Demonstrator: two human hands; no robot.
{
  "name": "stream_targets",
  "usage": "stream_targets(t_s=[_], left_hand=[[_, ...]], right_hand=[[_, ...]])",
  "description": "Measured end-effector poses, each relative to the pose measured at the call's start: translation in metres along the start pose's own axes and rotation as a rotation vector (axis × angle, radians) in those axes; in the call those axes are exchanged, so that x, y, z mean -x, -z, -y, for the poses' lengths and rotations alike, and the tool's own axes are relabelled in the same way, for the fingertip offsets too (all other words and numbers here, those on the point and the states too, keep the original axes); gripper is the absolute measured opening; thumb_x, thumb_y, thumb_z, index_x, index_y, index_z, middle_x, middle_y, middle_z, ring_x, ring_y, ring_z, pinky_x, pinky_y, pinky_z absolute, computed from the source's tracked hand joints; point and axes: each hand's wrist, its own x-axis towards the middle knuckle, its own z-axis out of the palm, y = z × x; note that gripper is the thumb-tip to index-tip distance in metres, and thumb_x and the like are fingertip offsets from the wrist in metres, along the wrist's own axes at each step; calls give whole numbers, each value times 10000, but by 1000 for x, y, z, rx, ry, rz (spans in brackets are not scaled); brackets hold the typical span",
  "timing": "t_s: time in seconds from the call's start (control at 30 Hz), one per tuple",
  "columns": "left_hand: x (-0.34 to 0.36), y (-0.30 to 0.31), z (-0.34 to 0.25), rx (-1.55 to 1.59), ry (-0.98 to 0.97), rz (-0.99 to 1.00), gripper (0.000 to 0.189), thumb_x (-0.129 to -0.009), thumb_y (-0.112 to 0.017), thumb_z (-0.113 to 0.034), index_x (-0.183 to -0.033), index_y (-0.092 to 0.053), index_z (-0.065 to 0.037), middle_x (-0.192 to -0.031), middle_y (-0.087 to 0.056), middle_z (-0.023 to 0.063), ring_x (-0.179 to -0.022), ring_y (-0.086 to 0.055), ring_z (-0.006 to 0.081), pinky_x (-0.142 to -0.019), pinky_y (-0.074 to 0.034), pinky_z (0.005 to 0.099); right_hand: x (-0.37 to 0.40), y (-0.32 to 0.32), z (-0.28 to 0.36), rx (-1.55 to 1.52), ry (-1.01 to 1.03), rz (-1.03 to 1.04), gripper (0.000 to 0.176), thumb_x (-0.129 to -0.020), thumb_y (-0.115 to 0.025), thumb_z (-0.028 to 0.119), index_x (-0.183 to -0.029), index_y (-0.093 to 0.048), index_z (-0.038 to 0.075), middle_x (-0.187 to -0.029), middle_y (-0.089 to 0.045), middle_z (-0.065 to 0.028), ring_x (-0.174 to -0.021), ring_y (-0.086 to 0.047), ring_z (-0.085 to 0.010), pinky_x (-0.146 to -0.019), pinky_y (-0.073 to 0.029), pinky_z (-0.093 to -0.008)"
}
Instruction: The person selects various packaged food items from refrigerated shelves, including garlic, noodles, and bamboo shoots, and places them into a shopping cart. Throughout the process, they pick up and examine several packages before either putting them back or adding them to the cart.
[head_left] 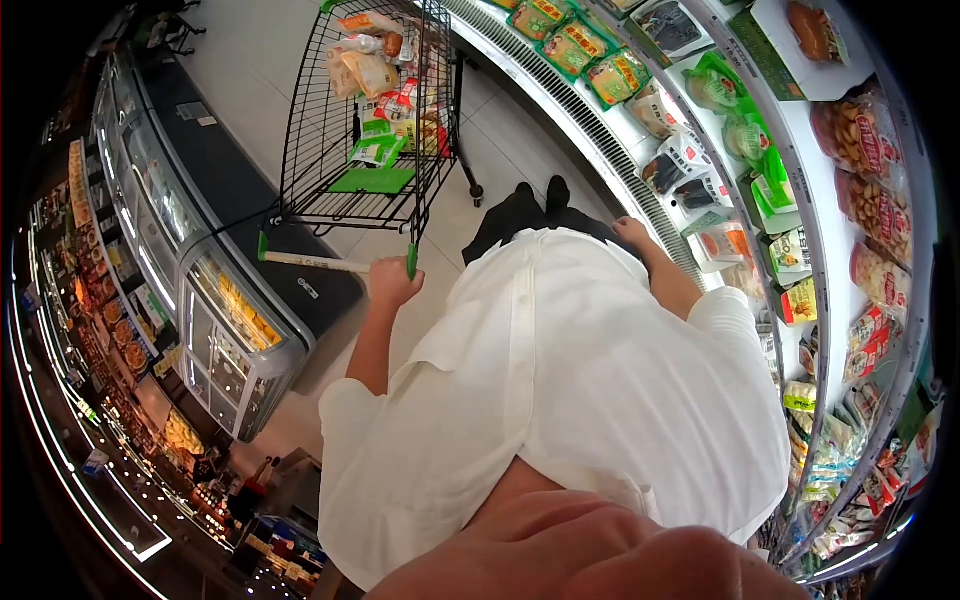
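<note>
My left hand (392,280) is closed around the right end of the shopping cart's handle (305,262), a pale bar with green end caps. The black wire cart (300,130) stands just ahead of me on the tiled floor. It holds several packaged goods (375,90) and has a green flap (372,180) at the back. My right hand (632,232) hangs by my side, close to the rim of the chilled shelving, with nothing seen in it. Its fingers point away from the camera. My white shirt fills the middle of the view.
Open refrigerated shelves (800,170) with bagged and boxed foods curve along the right. A glass-topped chest freezer (215,300) runs along the left, close to the cart. The tiled aisle (250,60) continues ahead between them. My black shoes (540,190) show below the shirt.
</note>
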Motion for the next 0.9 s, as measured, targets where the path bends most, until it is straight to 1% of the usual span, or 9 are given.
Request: stream_targets(t_s=[0.27, 0.43, 0.6, 0.67, 0.73, 0.77, 0.8, 0.87, 0.9], left_hand=[[-36, 10, -7, 23, 45, -2, 284, -777, -720, -354, -737, -677, -76, -710, -708, 163, -691, -694, 406, -719, -520, 534], [-78, 16, -14, 40, 52, -124, 291, -788, -703, -358, -741, -695, -71, -710, -709, 174, -681, -693, 424, -687, -531, 544], [-129, 43, -41, 83, 224, -105, 318, -805, -692, -380, -778, -757, -70, -763, -745, 206, -749, -746, 412, -680, -572, 538], [-156, 45, -42, 115, 202, -123, 426, -834, -739, -481, -813, -760, -56, -769, -744, 218, -752, -743, 447, -712, -588, 540], [-178, 50, -43, 161, 155, -162, 550, -831, -778, -585, -949, -761, -49, -818, -760, 219, -781, -746, 456, -739, -592, 545], [-185, 69, -42, 239, 100, -73, 648, -833, -798, -642, -1094, -734, -52, -918, -780, 212, -877, -756, 449, -779, -593, 537], [-192, 72, -33, 247, 90, -95, 648, -833, -798, -642, -1094, -734, -52, -918, -780, 212, -877, -756, 449, -779, -593, 537], [-206, 75, -8, 460, -200, -196, 638, -857, -801, -616, -1149, -712, -56, -981, -783, 203, -949, -754, 428, -808, -590, 517], [-210, 79, 11, 465, -206, -211, 638, -857, -801, -616, -1149, -712, -56, -981, -783, 203, -949, -754, 428, -808, -590, 517]], right_hand=[[-2, 39, 29, -122, 29, -126, 428, -933, -666, 410, -1120, -831, 63, -1096, -804, -221, -1066, -771, -367, -959, -580, -458], [-21, 53, 41, -60, 13, -79, 439, -931, -675, 394, -1149, -830, 45, -1117, -803, -226, -1082, -767, -382, -987, -580, -459], [-17, 56, 82, 18, 40, -72, 478, -940, -686, 442, -1195, -816, 60, -1145, -801, -217, -1112, -759, -384, -1013, -575, -468], [-22, 47, 96, 34, 64, -109, 454, -939, -692, 453, -1179, -826, 91, -1140, -803, -205, -1106, -760, -378, -1000, -581, -465], [-9, 46, 127, 32, 74, -130, 463, -920, -657, 428, -1146, -830, 62, -1150, -799, -217, -1113, -750, -398, -1007, -577, -462], [-9, 41, 136, 48, 90, -137, 460, -921, -663, 431, -1163, -831, 77, -1154, -801, -209, -1118, -750, -391, -1018, -574, -455], [-12, 35, 145, 50, 70, -128, 481, -939, -668, 464, -1189, -819, 81, -1186, -796, -199, -1150, -741, -377, -1017, -572, -458], [-13, 21, 164, 46, 88, -138, 486, -946, -666, 463, -1192, -817, 72, -1198, -794, -199, -1154, -741, -378, -1027, -569, -459], [-11, 14, 176, 53, 90, -154, 486, -946, -666, 463, -1192, -817, 72, -1198, -794, -199, -1154, -741, -378, -1027, -569, -459]])
